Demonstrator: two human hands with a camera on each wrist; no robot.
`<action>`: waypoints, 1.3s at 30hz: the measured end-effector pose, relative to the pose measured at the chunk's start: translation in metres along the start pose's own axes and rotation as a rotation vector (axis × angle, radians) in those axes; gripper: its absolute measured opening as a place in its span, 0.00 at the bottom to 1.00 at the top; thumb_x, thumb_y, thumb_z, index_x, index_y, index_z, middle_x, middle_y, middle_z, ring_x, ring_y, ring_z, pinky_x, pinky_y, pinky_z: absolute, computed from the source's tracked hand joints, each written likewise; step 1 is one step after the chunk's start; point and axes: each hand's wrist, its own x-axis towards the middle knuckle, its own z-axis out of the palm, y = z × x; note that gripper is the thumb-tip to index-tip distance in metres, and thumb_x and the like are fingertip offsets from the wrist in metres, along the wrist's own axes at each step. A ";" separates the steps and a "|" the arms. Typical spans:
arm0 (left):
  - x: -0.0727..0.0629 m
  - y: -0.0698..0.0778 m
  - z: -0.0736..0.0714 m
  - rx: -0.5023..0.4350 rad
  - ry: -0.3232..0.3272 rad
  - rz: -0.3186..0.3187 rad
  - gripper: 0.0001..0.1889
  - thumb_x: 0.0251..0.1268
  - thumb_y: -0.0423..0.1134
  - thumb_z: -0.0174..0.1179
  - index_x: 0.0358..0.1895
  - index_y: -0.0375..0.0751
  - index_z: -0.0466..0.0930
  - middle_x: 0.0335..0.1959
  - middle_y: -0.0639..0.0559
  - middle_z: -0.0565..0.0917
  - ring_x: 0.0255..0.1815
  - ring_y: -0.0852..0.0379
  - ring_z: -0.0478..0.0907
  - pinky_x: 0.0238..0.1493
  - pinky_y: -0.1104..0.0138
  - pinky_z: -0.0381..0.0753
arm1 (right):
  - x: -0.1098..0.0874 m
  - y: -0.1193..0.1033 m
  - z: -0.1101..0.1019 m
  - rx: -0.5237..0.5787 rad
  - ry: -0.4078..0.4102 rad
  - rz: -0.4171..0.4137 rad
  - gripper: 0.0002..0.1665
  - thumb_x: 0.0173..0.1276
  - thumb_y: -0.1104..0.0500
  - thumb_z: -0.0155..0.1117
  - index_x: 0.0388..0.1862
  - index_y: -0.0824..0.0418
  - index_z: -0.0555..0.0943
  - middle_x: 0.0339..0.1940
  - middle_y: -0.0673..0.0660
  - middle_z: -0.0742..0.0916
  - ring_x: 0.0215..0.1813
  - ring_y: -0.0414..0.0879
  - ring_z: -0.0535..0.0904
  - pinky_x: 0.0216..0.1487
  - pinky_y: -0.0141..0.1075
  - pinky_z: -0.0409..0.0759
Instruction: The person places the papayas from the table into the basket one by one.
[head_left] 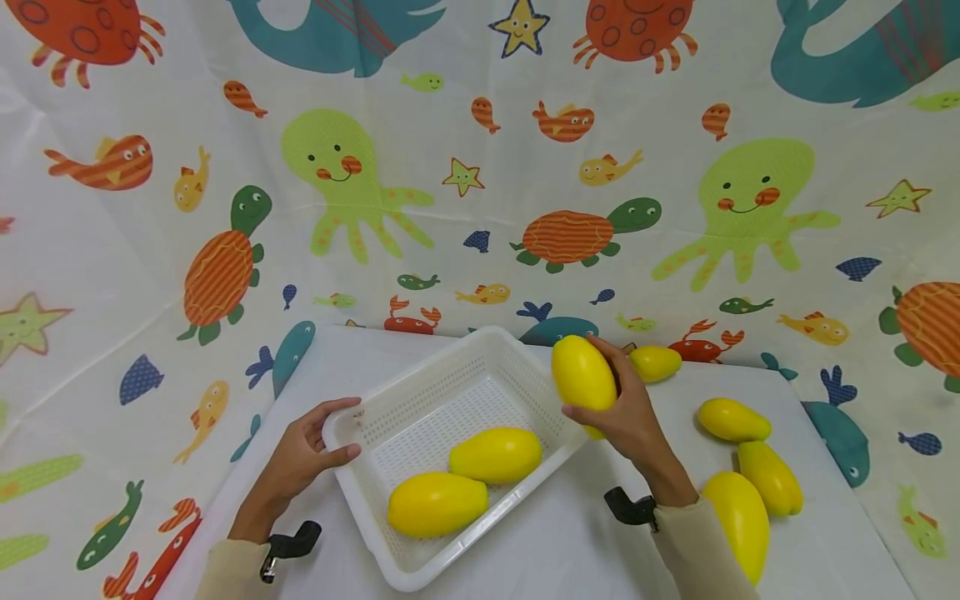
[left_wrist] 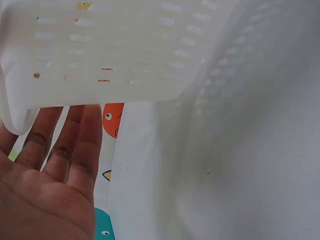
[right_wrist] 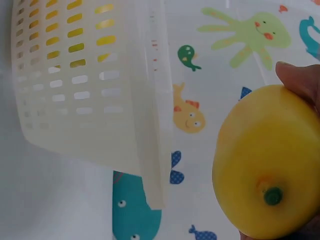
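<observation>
My right hand [head_left: 633, 417] grips a plump yellow papaya [head_left: 582, 372] above the right end of a white plastic basket [head_left: 491, 337]. In the right wrist view, the held papaya [right_wrist: 267, 165] shows a small green stem end and hangs apart from the basket wall [right_wrist: 135, 90]. My left hand [head_left: 300, 454] holds the basket's left corner by the rim. From the left wrist, the fingers [left_wrist: 85, 150] reach up to the slotted wall, their tips hidden behind it. Inside the basket lie two papayas, a rear one [head_left: 497, 455] and a front one [head_left: 437, 504], touching each other.
Several papayas lie on the white table [head_left: 585, 533] to the right: one at the back [head_left: 656, 364], others near the right edge [head_left: 733, 419], and a large one [head_left: 738, 521] partly behind my right sleeve. A cloth printed with sea animals [head_left: 450, 217] hangs behind the table.
</observation>
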 end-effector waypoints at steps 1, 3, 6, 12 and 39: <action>0.000 0.000 0.000 0.003 0.001 -0.001 0.36 0.66 0.46 0.75 0.76 0.59 0.72 0.81 0.50 0.71 0.72 0.45 0.78 0.63 0.63 0.85 | 0.001 -0.001 0.001 -0.005 -0.004 -0.007 0.64 0.56 0.58 0.86 0.85 0.36 0.59 0.80 0.55 0.71 0.67 0.58 0.73 0.67 0.57 0.80; 0.000 0.000 0.000 0.009 0.002 -0.002 0.36 0.66 0.46 0.75 0.76 0.59 0.72 0.81 0.50 0.70 0.74 0.44 0.76 0.64 0.63 0.84 | 0.004 -0.002 0.002 -0.006 -0.014 -0.023 0.64 0.56 0.59 0.86 0.85 0.37 0.60 0.80 0.55 0.71 0.67 0.59 0.74 0.67 0.59 0.80; 0.000 0.001 0.000 0.013 0.002 -0.001 0.36 0.66 0.47 0.75 0.77 0.59 0.72 0.82 0.50 0.70 0.75 0.42 0.75 0.66 0.62 0.82 | 0.007 -0.007 0.004 -0.013 -0.031 -0.044 0.64 0.56 0.60 0.86 0.85 0.38 0.60 0.79 0.56 0.72 0.67 0.59 0.74 0.67 0.60 0.81; -0.001 0.002 0.000 0.013 0.005 -0.007 0.36 0.65 0.47 0.75 0.77 0.59 0.72 0.81 0.49 0.70 0.74 0.41 0.75 0.66 0.61 0.82 | 0.011 -0.014 0.007 -0.016 -0.069 -0.075 0.63 0.56 0.62 0.85 0.85 0.41 0.60 0.78 0.57 0.73 0.66 0.61 0.76 0.66 0.60 0.83; 0.000 0.000 0.000 -0.006 0.000 0.002 0.36 0.66 0.46 0.74 0.77 0.60 0.73 0.82 0.51 0.70 0.73 0.40 0.76 0.65 0.60 0.83 | 0.028 -0.020 0.033 -0.061 -0.211 -0.115 0.62 0.55 0.56 0.87 0.84 0.39 0.61 0.78 0.55 0.74 0.62 0.58 0.79 0.65 0.55 0.84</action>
